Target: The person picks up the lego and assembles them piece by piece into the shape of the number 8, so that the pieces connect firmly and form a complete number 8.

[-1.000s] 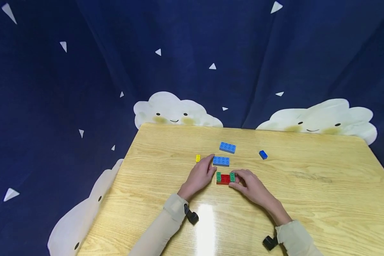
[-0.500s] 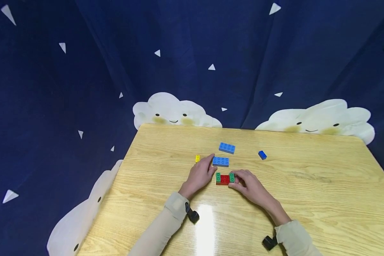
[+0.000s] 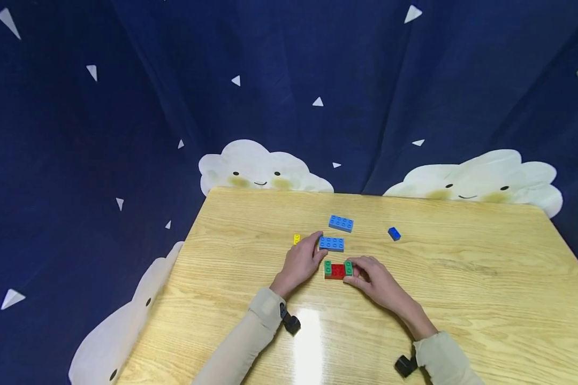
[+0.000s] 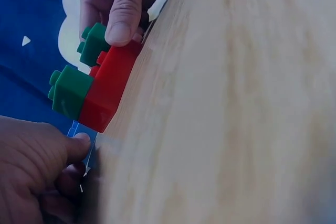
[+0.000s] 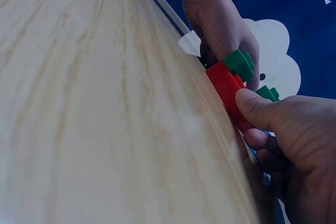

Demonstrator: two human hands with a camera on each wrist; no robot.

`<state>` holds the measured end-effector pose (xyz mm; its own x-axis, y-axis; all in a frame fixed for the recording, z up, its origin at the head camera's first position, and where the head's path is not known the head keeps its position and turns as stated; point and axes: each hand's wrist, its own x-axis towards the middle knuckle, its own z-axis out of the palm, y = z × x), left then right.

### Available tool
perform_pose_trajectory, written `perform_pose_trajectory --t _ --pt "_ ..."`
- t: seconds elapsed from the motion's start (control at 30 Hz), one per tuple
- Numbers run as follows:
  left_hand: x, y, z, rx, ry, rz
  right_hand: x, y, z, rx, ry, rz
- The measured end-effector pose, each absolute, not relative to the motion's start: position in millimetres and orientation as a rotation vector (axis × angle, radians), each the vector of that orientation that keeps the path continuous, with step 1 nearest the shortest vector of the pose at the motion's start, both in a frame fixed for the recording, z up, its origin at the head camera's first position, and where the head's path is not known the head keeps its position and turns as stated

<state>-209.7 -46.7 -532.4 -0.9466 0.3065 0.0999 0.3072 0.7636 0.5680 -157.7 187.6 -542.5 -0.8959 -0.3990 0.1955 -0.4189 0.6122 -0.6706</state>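
In the head view, a red building brick (image 3: 337,271) lies on the table with a small green brick (image 3: 328,267) on its left end and another green brick (image 3: 349,268) on its right end. My right hand (image 3: 378,283) grips the right end of this assembly, thumb in front, as the right wrist view also shows. My left hand (image 3: 299,263) holds the left end of a light blue eight-stud brick (image 3: 332,244) between index finger and thumb, just behind the red one. In the left wrist view the left thumb (image 4: 79,148) largely covers that blue brick.
Behind lies a second light blue brick (image 3: 341,223). A small dark blue brick (image 3: 394,233) sits farther right, and a small yellow brick (image 3: 296,238) is partly hidden behind the left hand. The wooden table (image 3: 462,267) ends at a dark blue curtain (image 3: 270,107) with cloud prints.
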Motion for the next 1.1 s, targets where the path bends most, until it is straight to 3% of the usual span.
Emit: perform_pose_trajectory --t 1.1 --pt "-211.2 -55.2 -529.6 -0.581 -2.917 -1.097 -156.3 188.8 -540.0 0.682 -2.820 1.206"
